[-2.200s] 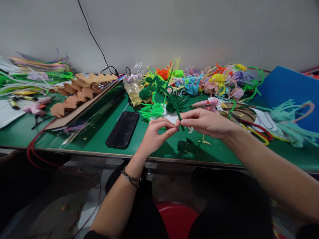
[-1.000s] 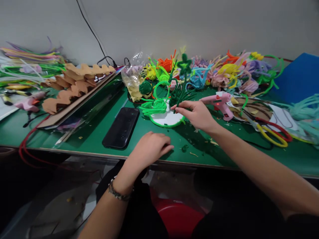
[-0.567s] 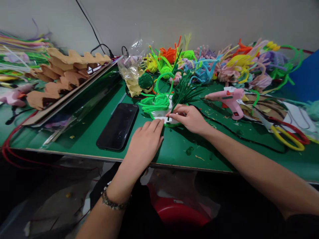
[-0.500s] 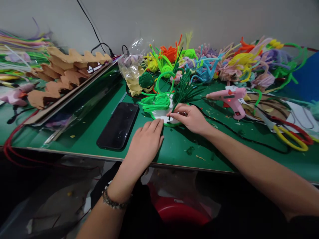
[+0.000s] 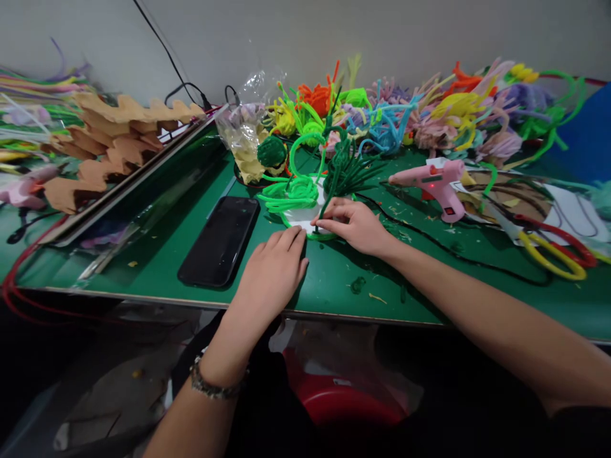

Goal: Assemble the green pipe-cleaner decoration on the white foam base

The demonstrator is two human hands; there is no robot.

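My right hand [image 5: 356,224] pinches the lower end of a dark green pipe-cleaner stem [image 5: 330,191] and holds it down on a white round base [image 5: 298,218] edged in bright green. The stem leans up and back into a bunch of dark green pipe cleaners [image 5: 351,170]. My left hand [image 5: 274,270] lies flat on the green table [image 5: 157,273], fingers stretched out, with the fingertips at the base's near edge. Bright green coiled pipe cleaners [image 5: 291,193] sit on the base's far left.
A black phone [image 5: 220,240] lies left of my hands. A pink glue gun [image 5: 432,181] stands to the right, with its black cord and yellow and red scissors [image 5: 554,245]. Colourful pipe-cleaner flowers [image 5: 429,121] crowd the back. Brown cut-out shapes [image 5: 102,149] lie at left.
My right hand carried the green stem from in front of me down to the white base and set its end there. My left hand let go and came to rest flat by the base.
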